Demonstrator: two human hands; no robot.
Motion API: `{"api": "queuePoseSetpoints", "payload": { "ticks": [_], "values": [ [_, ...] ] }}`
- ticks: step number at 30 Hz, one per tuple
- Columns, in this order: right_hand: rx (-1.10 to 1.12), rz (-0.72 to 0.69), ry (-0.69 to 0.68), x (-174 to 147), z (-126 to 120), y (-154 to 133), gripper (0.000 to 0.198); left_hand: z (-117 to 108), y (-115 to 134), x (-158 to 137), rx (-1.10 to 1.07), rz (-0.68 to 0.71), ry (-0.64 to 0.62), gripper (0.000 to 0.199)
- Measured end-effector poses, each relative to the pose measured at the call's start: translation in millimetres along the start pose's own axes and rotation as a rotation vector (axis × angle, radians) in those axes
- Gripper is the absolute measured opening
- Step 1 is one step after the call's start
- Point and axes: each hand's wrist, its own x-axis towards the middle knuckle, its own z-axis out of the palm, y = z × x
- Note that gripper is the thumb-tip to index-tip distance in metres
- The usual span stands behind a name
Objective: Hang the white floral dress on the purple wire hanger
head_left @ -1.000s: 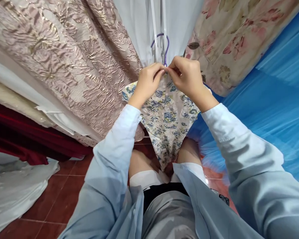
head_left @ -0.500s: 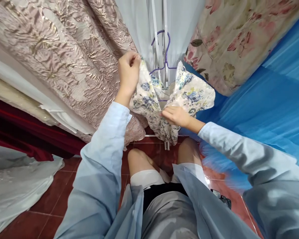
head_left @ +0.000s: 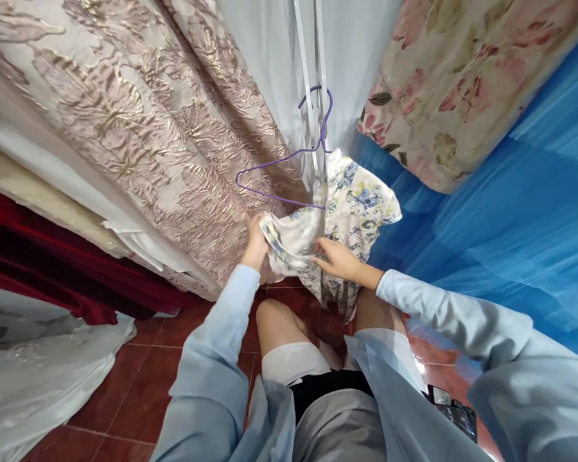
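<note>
A white blouse (head_left: 359, 202) with blue and yellow flowers hangs in front of me, one shoulder still on a thin purple hanger (head_left: 270, 167). The hanger's left arm is bare. My left hand (head_left: 256, 242) is closed on the blouse's left shoulder edge, pulled down below the hanger, with the pale inner side showing. At the front opening, my right hand (head_left: 340, 260) touches the cloth, its thumb and forefinger apart and the fingertips slightly blurred. The lower end of the blouse drops between my knees.
White straps (head_left: 320, 51) run down past the hanger hook. A pink-gold brocade fabric (head_left: 173, 128) hangs at left, rose-printed cloth (head_left: 443, 90) and blue tulle (head_left: 510, 224) at right. Dark red velvet (head_left: 52, 256) hangs far left. A black object (head_left: 453, 410) lies on the red tiles (head_left: 130, 398).
My left hand has moved down with the blouse's left shoulder, which has come off the hanger. My right hand has loosened from a pinch. The hanger now tilts and shows its left arm.
</note>
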Motion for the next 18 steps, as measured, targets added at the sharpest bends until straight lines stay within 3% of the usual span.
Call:
{"api": "queuePoseSetpoints", "payload": {
  "ticks": [4,6,8,13,16,18],
  "values": [
    [0.353,0.134,0.017,4,-10,-21,0.075,18,-16,-61,0.237,0.295,-0.274,0.022],
    [0.549,0.167,-0.074,6,-21,-37,0.073,36,-7,-84,0.447,0.467,-0.468,0.025],
    [0.737,0.182,-0.134,3,-38,-52,0.064,56,7,-100,0.594,0.549,-0.655,0.029],
    [0.855,0.378,-0.297,-31,-102,-70,0.050,83,19,-115,0.575,0.370,-1.063,0.064],
    [0.795,0.412,-0.381,-61,-153,-70,0.045,83,3,-124,0.617,0.348,-1.278,0.082],
    [0.735,0.443,-0.403,-78,-182,-69,0.037,83,-14,-132,0.680,0.418,-1.375,0.080]
  ]
}}
